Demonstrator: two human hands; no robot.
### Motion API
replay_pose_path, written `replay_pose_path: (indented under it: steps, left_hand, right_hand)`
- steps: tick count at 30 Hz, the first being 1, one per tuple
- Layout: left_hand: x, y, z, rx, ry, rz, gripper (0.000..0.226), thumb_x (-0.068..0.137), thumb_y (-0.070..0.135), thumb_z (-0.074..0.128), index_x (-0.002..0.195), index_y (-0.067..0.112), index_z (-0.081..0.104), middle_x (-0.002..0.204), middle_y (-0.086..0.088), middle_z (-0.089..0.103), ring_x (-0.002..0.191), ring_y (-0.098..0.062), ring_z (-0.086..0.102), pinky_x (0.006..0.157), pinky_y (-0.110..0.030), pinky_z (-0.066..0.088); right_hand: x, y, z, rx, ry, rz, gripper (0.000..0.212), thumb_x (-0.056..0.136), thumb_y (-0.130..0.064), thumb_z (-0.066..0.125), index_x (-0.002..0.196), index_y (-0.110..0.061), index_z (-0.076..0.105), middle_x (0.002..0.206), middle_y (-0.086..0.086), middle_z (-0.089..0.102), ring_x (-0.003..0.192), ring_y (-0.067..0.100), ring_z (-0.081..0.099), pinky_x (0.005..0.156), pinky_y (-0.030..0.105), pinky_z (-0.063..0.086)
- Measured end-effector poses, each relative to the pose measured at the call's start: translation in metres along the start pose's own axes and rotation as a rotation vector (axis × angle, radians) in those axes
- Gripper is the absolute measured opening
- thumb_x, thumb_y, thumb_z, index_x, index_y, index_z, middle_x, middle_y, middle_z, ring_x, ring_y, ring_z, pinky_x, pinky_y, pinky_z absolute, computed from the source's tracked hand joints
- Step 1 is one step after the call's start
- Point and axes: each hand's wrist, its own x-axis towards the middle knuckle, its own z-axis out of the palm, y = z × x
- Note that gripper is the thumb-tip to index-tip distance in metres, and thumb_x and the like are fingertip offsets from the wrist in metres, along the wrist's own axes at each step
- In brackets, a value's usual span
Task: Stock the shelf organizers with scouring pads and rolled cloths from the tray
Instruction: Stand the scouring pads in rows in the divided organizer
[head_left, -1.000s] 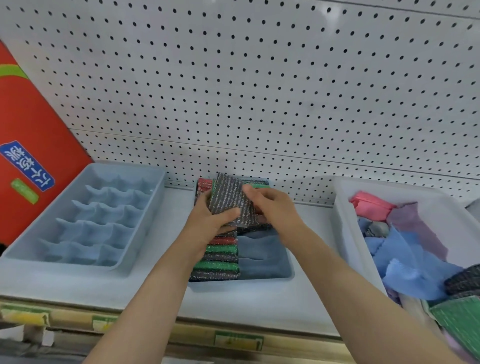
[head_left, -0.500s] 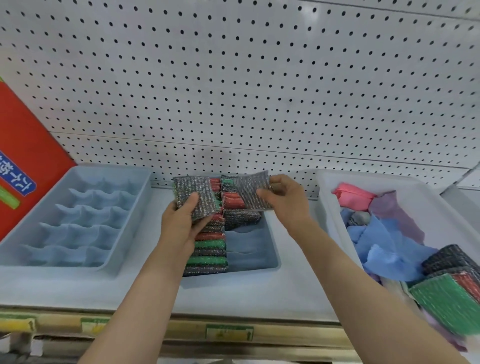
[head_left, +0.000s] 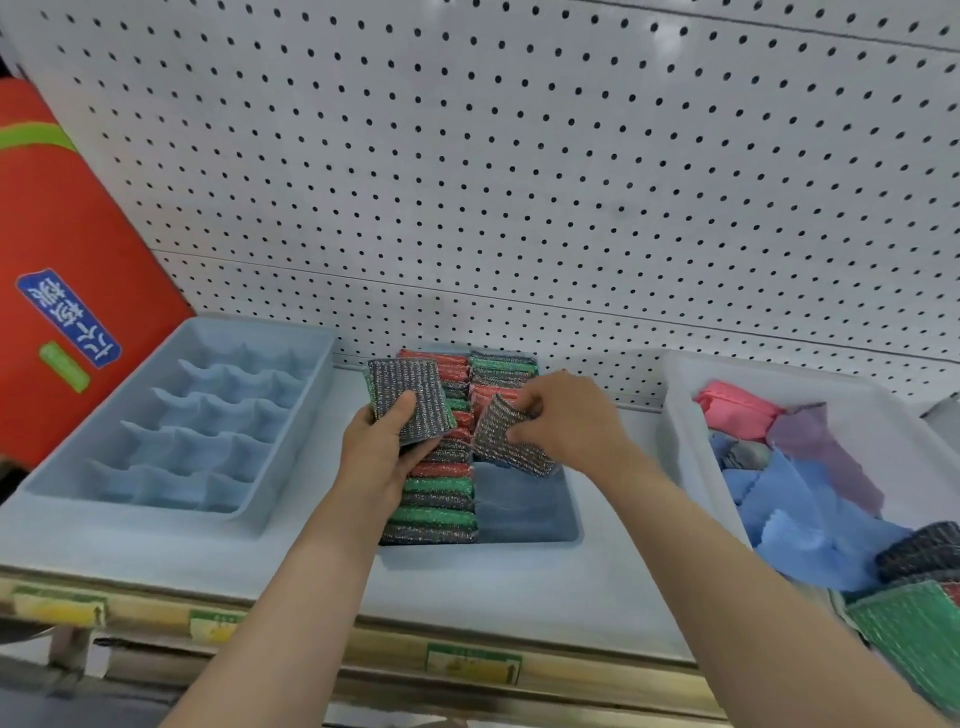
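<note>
My left hand (head_left: 382, 452) holds a small stack of grey scouring pads (head_left: 410, 402) upright over the middle organizer (head_left: 524, 519). My right hand (head_left: 566, 421) pinches a single grey scouring pad (head_left: 511, 444) and holds it low over the organizer's right column. The left column is packed with standing red, green and grey pads (head_left: 436, 512). The back of the right column also holds pads (head_left: 501, 369); its front is bare. The white tray (head_left: 691, 410) on the right holds pink, purple and blue cloths (head_left: 789, 499) and more pads (head_left: 919, 551).
A light blue divided organizer (head_left: 208, 421) with several bare cells sits on the shelf at left. A red sign panel (head_left: 62, 291) leans beyond it. White pegboard (head_left: 519, 156) forms the back wall. Price labels (head_left: 472, 665) line the shelf's front edge.
My hands drew apart with the pads split between them. My right hand has then come down with its single pad toward the right column; my left hand stays raised with its stack.
</note>
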Motion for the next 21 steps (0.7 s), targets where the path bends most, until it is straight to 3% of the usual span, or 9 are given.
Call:
replay_pose_path:
  steps: [3, 6, 8, 11, 13, 15, 17, 21]
  left_hand:
    - [0.001, -0.001, 0.000, 0.021, -0.007, 0.000, 0.033, 0.093, 0.015, 0.066, 0.123, 0.003, 0.058, 0.117, -0.013, 0.069, 0.107, -0.027, 0.066, 0.077, -0.038, 0.061]
    - [0.003, -0.001, -0.002, 0.031, -0.019, -0.006, 0.032, 0.093, 0.015, 0.066, 0.122, 0.004, 0.058, 0.117, -0.013, 0.069, 0.107, -0.028, 0.066, 0.077, -0.037, 0.061]
    - [0.004, -0.001, -0.002, 0.054, -0.028, -0.006, 0.033, 0.093, 0.015, 0.066, 0.123, 0.004, 0.057, 0.117, -0.012, 0.069, 0.108, -0.027, 0.066, 0.079, -0.039, 0.061]
    - [0.006, -0.002, 0.000, 0.090, -0.036, 0.001, 0.034, 0.092, 0.016, 0.067, 0.123, 0.005, 0.057, 0.117, -0.012, 0.069, 0.107, -0.028, 0.066, 0.085, -0.042, 0.059]
    - [0.007, -0.002, 0.001, 0.099, -0.038, 0.000, 0.034, 0.092, 0.016, 0.067, 0.123, 0.005, 0.057, 0.116, -0.012, 0.069, 0.107, -0.028, 0.066, 0.087, -0.044, 0.059]
    - [0.007, -0.001, 0.001, 0.103, -0.044, -0.008, 0.032, 0.092, 0.015, 0.067, 0.121, 0.005, 0.058, 0.115, -0.012, 0.069, 0.107, -0.029, 0.066, 0.087, -0.045, 0.058]
    - [0.007, 0.000, 0.000, 0.101, -0.054, -0.016, 0.030, 0.092, 0.015, 0.066, 0.119, 0.005, 0.058, 0.115, -0.013, 0.069, 0.107, -0.029, 0.066, 0.087, -0.045, 0.058]
    - [0.007, 0.003, -0.001, 0.129, -0.088, -0.015, 0.028, 0.092, 0.016, 0.067, 0.117, 0.006, 0.059, 0.114, -0.012, 0.069, 0.104, -0.027, 0.067, 0.082, -0.041, 0.060]
  right_hand:
    - [0.011, 0.010, 0.024, -0.092, -0.009, 0.053, 0.029, 0.082, -0.036, 0.076, 0.108, -0.028, 0.067, 0.110, -0.003, 0.067, 0.096, 0.020, 0.064, 0.080, 0.031, 0.054]
    - [0.023, 0.020, 0.029, -0.063, 0.258, 0.103, 0.031, 0.086, -0.038, 0.072, 0.116, -0.032, 0.068, 0.111, 0.008, 0.062, 0.093, 0.028, 0.064, 0.075, 0.032, 0.051]
    - [0.027, 0.025, 0.030, -0.058, 0.349, 0.016, 0.030, 0.085, -0.034, 0.074, 0.115, -0.029, 0.070, 0.109, 0.010, 0.058, 0.090, 0.028, 0.063, 0.076, 0.033, 0.051]
    - [0.024, 0.024, 0.040, -0.195, 0.216, -0.242, 0.029, 0.081, -0.028, 0.078, 0.109, -0.023, 0.073, 0.105, 0.004, 0.065, 0.098, 0.023, 0.058, 0.082, 0.036, 0.053]
    - [0.024, 0.025, 0.056, -0.363, 0.188, -0.383, 0.028, 0.071, -0.022, 0.085, 0.098, -0.020, 0.077, 0.096, 0.001, 0.069, 0.096, 0.024, 0.056, 0.074, 0.037, 0.053]
    - [0.026, 0.029, 0.069, -0.350, 0.221, -0.367, 0.027, 0.066, -0.014, 0.086, 0.091, -0.017, 0.077, 0.091, 0.002, 0.066, 0.092, 0.025, 0.057, 0.061, 0.034, 0.053]
    - [0.030, 0.028, 0.074, -0.268, 0.271, -0.300, 0.026, 0.071, -0.012, 0.083, 0.095, -0.013, 0.073, 0.096, 0.006, 0.064, 0.094, 0.029, 0.058, 0.058, 0.037, 0.053]
    - [0.030, 0.029, 0.080, -0.146, 0.295, -0.239, 0.038, 0.077, -0.022, 0.082, 0.107, -0.014, 0.061, 0.102, 0.003, 0.068, 0.092, 0.026, 0.063, 0.070, 0.036, 0.053]
